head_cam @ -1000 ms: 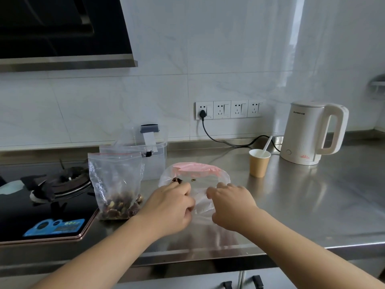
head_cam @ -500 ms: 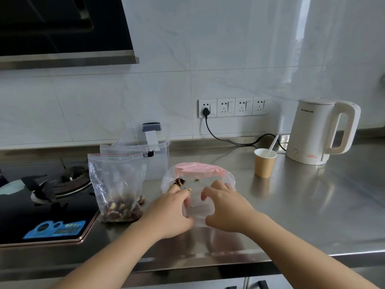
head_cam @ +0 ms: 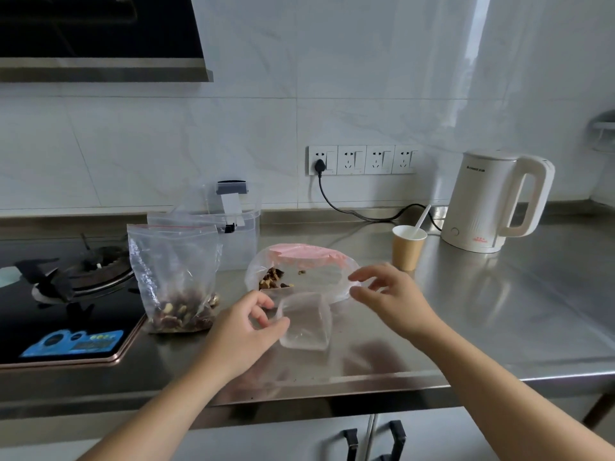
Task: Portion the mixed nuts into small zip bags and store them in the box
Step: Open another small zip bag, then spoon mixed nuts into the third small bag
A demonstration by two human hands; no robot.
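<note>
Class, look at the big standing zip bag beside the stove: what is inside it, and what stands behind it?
Inside the standing zip bag, mixed nuts fill only the bottom. Behind it stands a clear plastic box with a grey latch; the bag covers the box's left part, so its contents cannot be seen.

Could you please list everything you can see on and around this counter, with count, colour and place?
nut bag: 1, clear with red zip, standing by the hob, nuts at its bottom
box: 1, clear with grey latch, behind the nut bag
plate: 1, clear, pink film at its back, a few nuts on its left part, mid-counter
small bag: 1, clear, looks empty, in front of the plate
cup: 1, tan paper, white stick inside, right of the plate
kettle: 1, cream, back right
sockets: 4, white, on the wall, the leftmost with a black plug
hob: 1, black, far left
hands: left pinches the small bag; right open above the plate's edge
</note>
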